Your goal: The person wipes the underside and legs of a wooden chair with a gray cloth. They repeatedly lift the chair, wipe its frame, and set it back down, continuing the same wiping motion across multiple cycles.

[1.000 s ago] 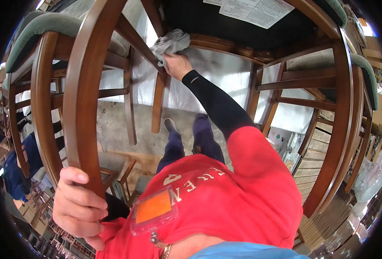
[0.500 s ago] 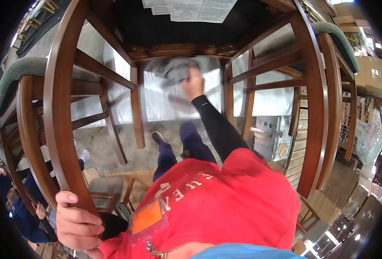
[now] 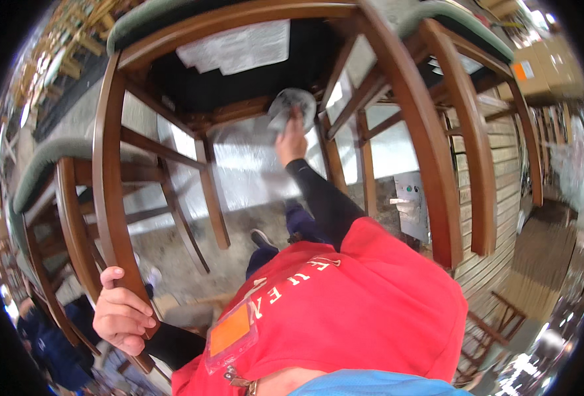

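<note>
A brown wooden chair [image 3: 110,191] with a grey-green padded seat is tipped up in front of me, its black underside [image 3: 193,86] and white paper labels [image 3: 252,49] facing me. Around the lower end of its left leg, my left hand [image 3: 124,313] is closed. My right hand [image 3: 292,142] reaches between the legs and holds a grey cloth [image 3: 282,109] bunched at the fingers. The cloth is by the right end of the chair's back rail [image 3: 239,113]; motion blur hides whether it touches the wood.
Similar chairs stand close on the left [image 3: 41,175] and right [image 3: 463,125]. Behind the legs lies a shiny plastic-covered surface [image 3: 246,158]. Cardboard boxes [image 3: 549,66] are stacked at the right. A person in dark clothes [image 3: 58,343] is at the lower left.
The chair now appears tilted and shifted left, showing more of its seat edge. My right hand has carried the cloth up toward the rail's right end. My left hand keeps its grip.
</note>
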The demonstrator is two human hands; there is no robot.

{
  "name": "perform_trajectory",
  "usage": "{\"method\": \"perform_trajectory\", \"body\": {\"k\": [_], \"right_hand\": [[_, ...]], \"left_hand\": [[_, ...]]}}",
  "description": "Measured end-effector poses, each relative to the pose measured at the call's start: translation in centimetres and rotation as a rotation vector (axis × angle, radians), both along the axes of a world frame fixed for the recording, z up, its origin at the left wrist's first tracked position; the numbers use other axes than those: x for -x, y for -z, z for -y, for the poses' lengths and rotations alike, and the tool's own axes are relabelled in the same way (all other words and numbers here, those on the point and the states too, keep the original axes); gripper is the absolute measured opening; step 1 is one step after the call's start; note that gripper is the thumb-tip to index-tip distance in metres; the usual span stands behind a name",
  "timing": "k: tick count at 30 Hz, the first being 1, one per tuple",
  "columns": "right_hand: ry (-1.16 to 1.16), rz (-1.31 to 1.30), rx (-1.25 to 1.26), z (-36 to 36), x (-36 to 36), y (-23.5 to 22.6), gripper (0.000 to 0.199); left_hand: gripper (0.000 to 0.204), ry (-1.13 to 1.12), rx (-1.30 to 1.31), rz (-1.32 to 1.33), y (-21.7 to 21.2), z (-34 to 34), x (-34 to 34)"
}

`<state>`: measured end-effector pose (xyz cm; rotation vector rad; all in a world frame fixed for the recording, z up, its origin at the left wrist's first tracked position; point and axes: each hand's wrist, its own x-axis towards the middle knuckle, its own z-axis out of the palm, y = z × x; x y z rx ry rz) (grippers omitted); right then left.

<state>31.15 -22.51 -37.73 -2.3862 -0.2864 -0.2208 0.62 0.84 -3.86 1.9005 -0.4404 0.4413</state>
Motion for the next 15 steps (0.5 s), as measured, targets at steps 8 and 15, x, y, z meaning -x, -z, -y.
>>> {"method": "perform_trajectory", "body": {"k": [8, 15], "right_hand": [[-0.779, -0.239, 0.258, -0.5, 8.7, 0.5, 0.072], [-0.529, -0.349, -0.334, 8.0, 12.9, -5.6, 0.054]], "left_hand": [[0.035, -0.134, 0.05, 0.041, -1.2, 3.3, -1.6], [0.041, -0.18, 0.05, -0.02, -2.0, 4.2, -0.7]]}}
